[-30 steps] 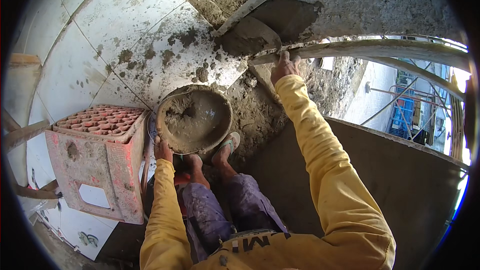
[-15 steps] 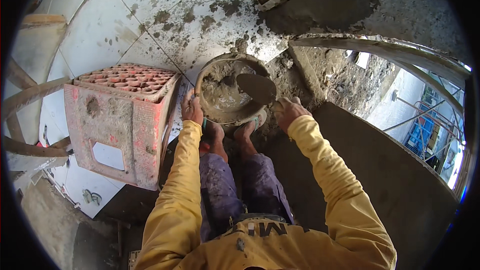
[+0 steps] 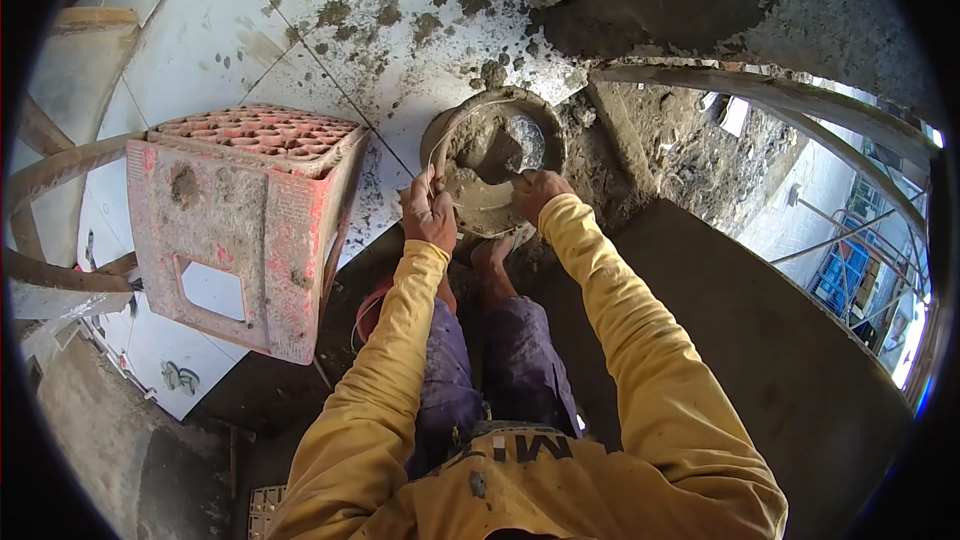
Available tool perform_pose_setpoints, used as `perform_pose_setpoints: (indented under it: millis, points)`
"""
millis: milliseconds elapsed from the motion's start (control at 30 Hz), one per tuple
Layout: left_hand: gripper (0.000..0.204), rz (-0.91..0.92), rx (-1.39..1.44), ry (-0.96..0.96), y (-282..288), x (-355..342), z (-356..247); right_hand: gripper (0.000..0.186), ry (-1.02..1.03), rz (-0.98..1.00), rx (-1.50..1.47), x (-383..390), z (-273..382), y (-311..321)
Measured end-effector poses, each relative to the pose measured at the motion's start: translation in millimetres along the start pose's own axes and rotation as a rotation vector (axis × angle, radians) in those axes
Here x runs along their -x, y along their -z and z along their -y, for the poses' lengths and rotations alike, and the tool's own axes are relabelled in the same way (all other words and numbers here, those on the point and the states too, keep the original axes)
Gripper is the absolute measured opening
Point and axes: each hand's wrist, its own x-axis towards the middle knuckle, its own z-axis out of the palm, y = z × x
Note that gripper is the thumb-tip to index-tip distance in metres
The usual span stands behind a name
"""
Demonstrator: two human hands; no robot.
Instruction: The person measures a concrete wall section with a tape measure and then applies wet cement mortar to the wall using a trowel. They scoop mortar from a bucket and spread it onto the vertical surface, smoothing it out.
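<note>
Mortar (image 3: 485,195) lies in a round, mud-caked bucket (image 3: 562,135) in front of my feet. My left hand (image 3: 430,215) is closed on the bucket's near left rim. My right hand (image 3: 541,194) grips a trowel at the near right side of the bucket; its handle is hidden in my fist. The trowel's blade (image 3: 526,143) is down inside the bucket, in the mortar, with a bright sheen on it.
A dirty red plastic crate (image 3: 225,240) stands to the left. Mortar splashes cover the white tiles (image 3: 330,50) ahead. Rubble (image 3: 690,145) lies at right, beside a dark flat panel (image 3: 720,310). Curved-looking wooden beams (image 3: 740,86) cross the upper right. A red container (image 3: 372,310) sits by my left leg.
My right hand has moved left and lowered the trowel blade from over the rim into the mortar. My left hand and the bucket sit slightly further right in view.
</note>
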Motion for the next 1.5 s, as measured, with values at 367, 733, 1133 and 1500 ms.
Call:
perform_pose_setpoints:
  millis: [367, 733, 1133, 1500]
  points:
    - [0.034, 0.006, 0.52, 0.351, 28, -41, 102, 0.044, 0.106, -0.022, -0.269, 80, -42, 55]
    - [0.037, 0.012, 0.46, 0.42, 33, -54, 129, 0.033, -0.291, -0.055, -0.487, 110, -101, 225]
    - [0.036, -0.029, 0.413, 0.421, 40, -57, 130, 0.032, -0.15, -0.115, -0.991, 127, -170, 255]
    - [0.04, -0.021, 0.436, 0.423, 35, -53, 105, 0.037, -0.191, -0.215, -1.035, 172, -149, 226]
